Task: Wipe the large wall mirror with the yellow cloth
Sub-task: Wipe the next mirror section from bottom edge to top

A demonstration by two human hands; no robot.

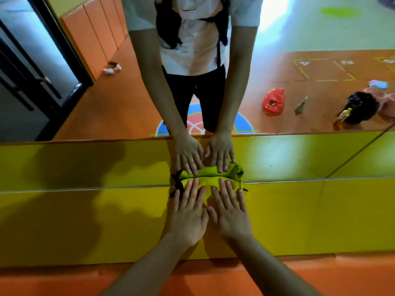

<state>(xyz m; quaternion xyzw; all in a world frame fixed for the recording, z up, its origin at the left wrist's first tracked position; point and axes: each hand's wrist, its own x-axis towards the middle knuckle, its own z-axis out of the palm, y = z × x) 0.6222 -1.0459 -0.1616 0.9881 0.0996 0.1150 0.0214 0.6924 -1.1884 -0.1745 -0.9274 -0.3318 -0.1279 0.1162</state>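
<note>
Yellow cloth point(210, 182) lies bunched against the bottom edge of the wall mirror point(85, 107) — both hands press it flat, fingers straight and spread. Left hand point(188, 216) and right hand point(232, 214) sit side by side just below the mirror, thumbs close together.

Likely children's playroom: padded orange wall panels point(96, 39), numbered hopscotch grid point(324, 69) on floor.
</note>
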